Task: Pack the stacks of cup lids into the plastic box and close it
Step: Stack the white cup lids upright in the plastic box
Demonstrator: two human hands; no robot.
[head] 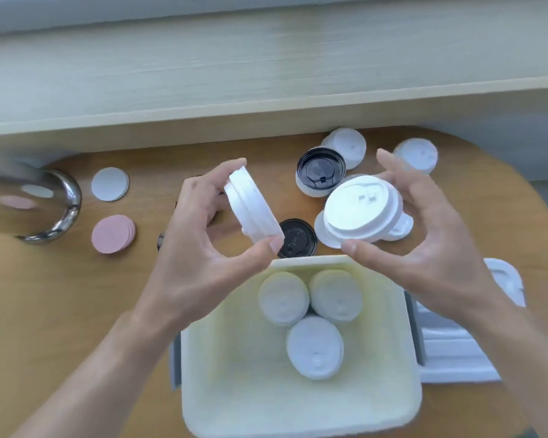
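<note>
My left hand [200,235] grips a short stack of white cup lids [252,210], tilted on edge, above the box's far left corner. My right hand [424,235] holds a thicker stack of white lids [361,210], top face towards me, over the box's far rim. The open plastic box [298,406] sits near me with three white lid stacks [283,298] [336,295] [315,347] inside. On the wooden table beyond lie more white lids [345,147] [418,154] and black lids [321,170] [298,238].
The box's white cover [456,346] lies to the right of the box. A pink disc stack [113,233] and a white disc stack [109,184] sit at left, near a shiny metal object [45,200]. A pale shelf runs along the back.
</note>
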